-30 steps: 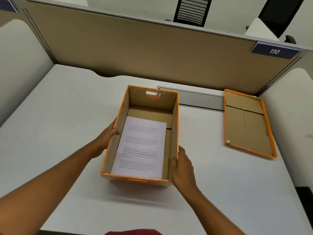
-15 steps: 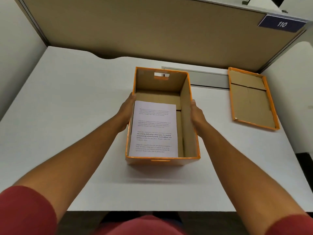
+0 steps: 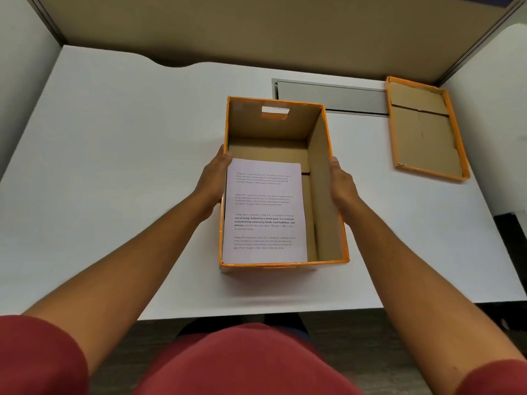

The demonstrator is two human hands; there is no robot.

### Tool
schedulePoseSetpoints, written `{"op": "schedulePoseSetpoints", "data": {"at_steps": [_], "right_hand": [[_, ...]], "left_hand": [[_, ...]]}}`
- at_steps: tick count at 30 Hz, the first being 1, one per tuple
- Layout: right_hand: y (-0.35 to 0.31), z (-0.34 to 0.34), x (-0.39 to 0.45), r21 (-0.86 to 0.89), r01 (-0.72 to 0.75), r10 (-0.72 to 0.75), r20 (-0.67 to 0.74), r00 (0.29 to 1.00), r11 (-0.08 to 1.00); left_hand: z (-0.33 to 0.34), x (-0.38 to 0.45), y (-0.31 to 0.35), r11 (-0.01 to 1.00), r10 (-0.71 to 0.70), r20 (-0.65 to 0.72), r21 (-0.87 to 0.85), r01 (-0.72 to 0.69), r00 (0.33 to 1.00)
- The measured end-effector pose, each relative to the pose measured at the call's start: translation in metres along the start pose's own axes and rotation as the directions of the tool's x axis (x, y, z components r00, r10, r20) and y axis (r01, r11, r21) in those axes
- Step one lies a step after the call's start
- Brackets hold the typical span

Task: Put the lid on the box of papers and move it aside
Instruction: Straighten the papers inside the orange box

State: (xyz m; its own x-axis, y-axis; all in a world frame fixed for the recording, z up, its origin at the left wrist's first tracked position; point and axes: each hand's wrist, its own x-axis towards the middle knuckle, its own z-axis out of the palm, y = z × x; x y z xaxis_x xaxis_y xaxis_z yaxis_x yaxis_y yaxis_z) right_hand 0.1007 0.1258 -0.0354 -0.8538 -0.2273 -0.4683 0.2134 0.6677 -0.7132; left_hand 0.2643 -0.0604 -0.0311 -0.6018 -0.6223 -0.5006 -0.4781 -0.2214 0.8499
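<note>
An open orange cardboard box (image 3: 322, 178) stands in the middle of the white desk (image 3: 114, 166). White printed papers (image 3: 263, 212) lie flat on its bottom, toward the left wall. My left hand (image 3: 214, 178) presses flat against the outside of the box's left wall. My right hand (image 3: 340, 181) presses against the outside of the right wall. The orange lid (image 3: 425, 132) lies upside down on the desk at the far right, apart from the box.
A grey cable flap (image 3: 330, 96) is set into the desk behind the box. A tan partition (image 3: 256, 29) closes the back, and white panels close both sides. The desk's front edge runs just below the box.
Both hands have slid forward along the box's side walls from its near corners. The box now sits square to me, and the view has tilted downward.
</note>
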Motion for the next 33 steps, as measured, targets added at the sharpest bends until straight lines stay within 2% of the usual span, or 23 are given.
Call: {"op": "schedulePoseSetpoints", "data": {"at_steps": [16, 19, 22, 26, 28, 31, 32, 33], "right_hand": [[0.009, 0.002, -0.011, -0.031, -0.019, 0.019, -0.025, 1.000, 0.999], [0.002, -0.004, -0.008, -0.012, 0.010, -0.010, -0.039, 0.999, 1.000], [0.006, 0.000, -0.009, -0.006, 0.006, -0.006, -0.024, 1.000, 1.000], [0.010, 0.004, -0.010, -0.001, -0.010, 0.010, -0.010, 1.000, 1.000], [0.011, 0.003, -0.007, 0.016, 0.005, -0.005, 0.003, 1.000, 1.000], [0.017, 0.001, 0.000, 0.039, 0.005, -0.007, 0.036, 0.999, 0.999], [0.018, 0.001, 0.003, 0.059, -0.006, 0.002, 0.060, 0.998, 0.998], [0.019, 0.000, 0.005, 0.099, -0.029, 0.019, 0.096, 0.995, 0.995]], "left_hand": [[-0.003, 0.004, -0.017, 0.999, 0.040, 0.000, -0.007, -0.040, 0.999], [-0.004, 0.007, -0.013, 0.990, 0.120, -0.002, 0.072, -0.120, 0.993], [-0.007, 0.013, -0.022, 0.955, 0.204, -0.060, 0.230, -0.186, 0.977], [-0.016, 0.015, -0.033, 0.823, 0.338, -0.085, 0.510, -0.251, 0.937], [-0.016, 0.010, -0.029, 0.721, 0.434, -0.093, 0.632, -0.284, 0.896], [-0.009, 0.005, -0.018, 0.371, 0.614, 0.010, 0.879, -0.300, 0.789], [-0.004, 0.003, -0.013, 0.281, 0.638, 0.062, 0.909, -0.307, 0.767], [0.004, 0.002, -0.008, 0.234, 0.649, 0.102, 0.916, -0.325, 0.754]]}}
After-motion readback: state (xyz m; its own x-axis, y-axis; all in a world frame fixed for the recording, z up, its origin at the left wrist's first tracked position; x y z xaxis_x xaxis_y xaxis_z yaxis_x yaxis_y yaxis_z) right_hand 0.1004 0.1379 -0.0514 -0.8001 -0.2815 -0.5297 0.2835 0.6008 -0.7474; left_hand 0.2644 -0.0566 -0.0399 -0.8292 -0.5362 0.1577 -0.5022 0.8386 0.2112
